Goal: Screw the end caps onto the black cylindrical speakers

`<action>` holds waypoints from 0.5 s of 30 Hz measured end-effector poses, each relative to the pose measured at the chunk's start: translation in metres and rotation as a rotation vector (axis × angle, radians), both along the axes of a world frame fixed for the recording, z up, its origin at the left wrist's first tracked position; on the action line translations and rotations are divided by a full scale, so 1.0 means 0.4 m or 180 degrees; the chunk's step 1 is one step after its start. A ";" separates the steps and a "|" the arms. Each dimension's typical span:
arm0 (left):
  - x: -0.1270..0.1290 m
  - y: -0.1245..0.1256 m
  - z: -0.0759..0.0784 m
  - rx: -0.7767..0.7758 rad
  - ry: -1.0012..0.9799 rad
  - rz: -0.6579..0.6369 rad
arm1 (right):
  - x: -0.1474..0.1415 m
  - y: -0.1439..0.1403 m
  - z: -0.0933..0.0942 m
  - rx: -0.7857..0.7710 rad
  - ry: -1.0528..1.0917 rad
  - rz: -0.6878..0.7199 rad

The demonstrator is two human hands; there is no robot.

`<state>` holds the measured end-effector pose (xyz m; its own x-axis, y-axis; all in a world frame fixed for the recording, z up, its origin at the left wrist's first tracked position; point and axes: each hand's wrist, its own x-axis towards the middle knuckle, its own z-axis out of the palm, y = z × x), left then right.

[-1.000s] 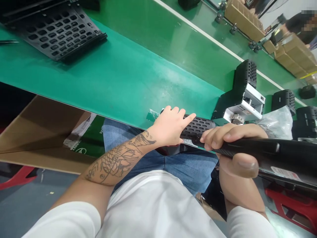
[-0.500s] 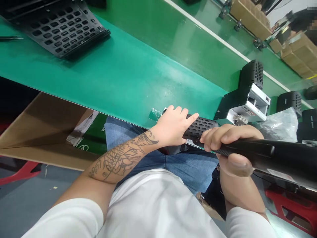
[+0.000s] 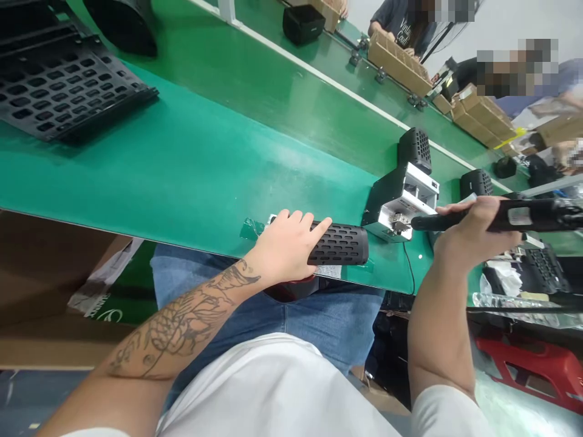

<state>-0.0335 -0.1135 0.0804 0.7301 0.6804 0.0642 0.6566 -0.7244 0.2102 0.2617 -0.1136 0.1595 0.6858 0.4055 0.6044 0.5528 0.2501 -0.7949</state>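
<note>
My left hand lies over one end of a black perforated housing at the table's front edge. Its fingers reach across the far side, and the thumb points toward the slotted face. My right hand is closed around a long black electric screwdriver, held nearly level. The driver's narrow end points left at the metal outlet of a silver-and-black screw feeder; whether it touches cannot be made out. Beneath my left hand, a dark reddish part shows in front of the table edge.
A large black perforated panel lies at the far left of the green table. A black box-shaped unit stands behind the feeder. An open cardboard box is at lower left, a red stool at lower right. Co-workers sit across.
My right hand has carried the screwdriver away from the housing, up and right to the screw feeder. My left hand remains on the housing. The view has shifted right.
</note>
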 end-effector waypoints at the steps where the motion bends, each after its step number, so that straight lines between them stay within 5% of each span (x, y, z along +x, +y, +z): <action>1: 0.005 -0.001 0.000 0.0017 -0.0010 0.0003 | 0.016 0.004 -0.016 0.0030 -0.0006 0.0042; 5: 0.008 0.000 -0.004 0.0034 -0.0246 -0.0052 | 0.032 -0.003 -0.060 0.0298 -0.0070 0.0325; 8: -0.026 0.012 -0.023 0.0066 -0.1143 -0.0347 | 0.012 -0.021 -0.057 0.0300 -0.0016 0.0403; 12: -0.105 0.033 -0.095 0.0167 -0.2508 -0.0412 | -0.024 -0.063 -0.017 0.0346 0.0162 0.0550; 15: -0.150 0.035 -0.169 -0.0267 -0.2591 -0.0288 | -0.053 -0.109 0.021 0.0603 0.0214 0.0938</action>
<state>-0.0933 -0.0996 0.0130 0.5292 0.6472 0.5488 0.2152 -0.7280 0.6509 0.2406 -0.1571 0.1677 0.5968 0.4769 0.6453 0.3830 0.5374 -0.7514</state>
